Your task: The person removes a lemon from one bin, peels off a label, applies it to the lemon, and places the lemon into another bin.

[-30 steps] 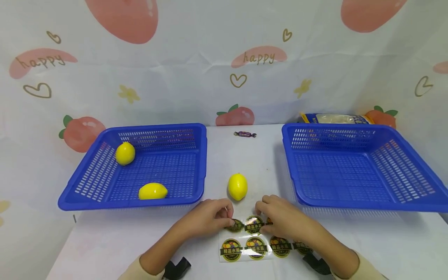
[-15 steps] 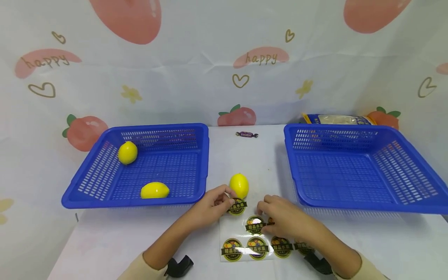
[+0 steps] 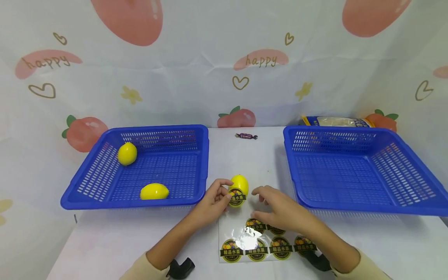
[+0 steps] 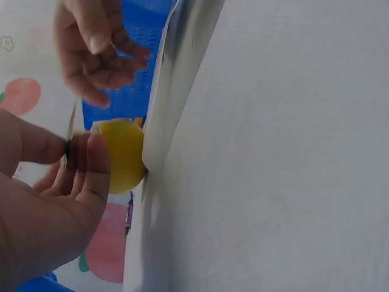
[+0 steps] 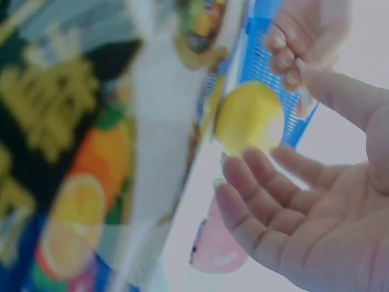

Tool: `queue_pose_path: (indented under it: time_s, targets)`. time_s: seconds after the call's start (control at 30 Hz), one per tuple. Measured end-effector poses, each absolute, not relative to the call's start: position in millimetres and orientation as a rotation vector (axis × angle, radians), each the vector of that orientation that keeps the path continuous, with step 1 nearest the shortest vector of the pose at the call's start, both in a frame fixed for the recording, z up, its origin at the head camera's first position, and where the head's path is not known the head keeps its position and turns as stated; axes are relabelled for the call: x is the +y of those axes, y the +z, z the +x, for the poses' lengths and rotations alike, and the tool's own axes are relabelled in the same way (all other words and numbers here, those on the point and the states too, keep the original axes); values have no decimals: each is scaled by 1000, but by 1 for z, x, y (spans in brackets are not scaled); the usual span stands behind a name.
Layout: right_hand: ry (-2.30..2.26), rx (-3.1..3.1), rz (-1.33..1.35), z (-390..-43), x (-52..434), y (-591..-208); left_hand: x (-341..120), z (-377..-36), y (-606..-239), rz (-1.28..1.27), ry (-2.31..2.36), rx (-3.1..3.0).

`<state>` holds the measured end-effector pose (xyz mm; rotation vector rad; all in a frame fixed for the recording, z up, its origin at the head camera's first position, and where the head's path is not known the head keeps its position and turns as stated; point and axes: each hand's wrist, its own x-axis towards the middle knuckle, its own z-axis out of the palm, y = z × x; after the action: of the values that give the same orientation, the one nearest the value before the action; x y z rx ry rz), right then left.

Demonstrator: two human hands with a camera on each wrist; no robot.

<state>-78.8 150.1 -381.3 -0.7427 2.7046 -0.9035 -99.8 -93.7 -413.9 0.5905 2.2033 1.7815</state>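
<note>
Between the two baskets, on the table, sits the lemon (image 3: 239,184); my left hand (image 3: 214,200) pinches a round sticker (image 3: 237,197) against its near face so it sticks. My right hand (image 3: 278,208), fingers loosely spread, hovers beside it above the sticker sheet (image 3: 260,243).

- White table (image 3: 105,241) bearing 2 blue baskets: left basket (image 3: 199,171), right basket (image 3: 290,171).
- Lemon (image 3: 238,186) between the baskets, near the front edge.
- Sticker sheet (image 3: 259,243) just in front of the lemon.
- Wrapped candy (image 3: 246,136) at the rear centre.
- Bag (image 3: 337,121) behind the right basket.
</note>
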Motion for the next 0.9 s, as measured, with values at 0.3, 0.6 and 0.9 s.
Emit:
queue_pose_path:
  time_s: [0.3,0.6,0.9]
  targets:
    - [-1043,2727,-633,-92,138,-393,-90,-103,-418,503,1889,2220]
    - [-1250,2612,-585,-112,131,-402,-75,-117,-420,399,2069,2249]
    - [-1307,2568,-493,-123,125,-406,-69,-124,-424,428,2243,2134]
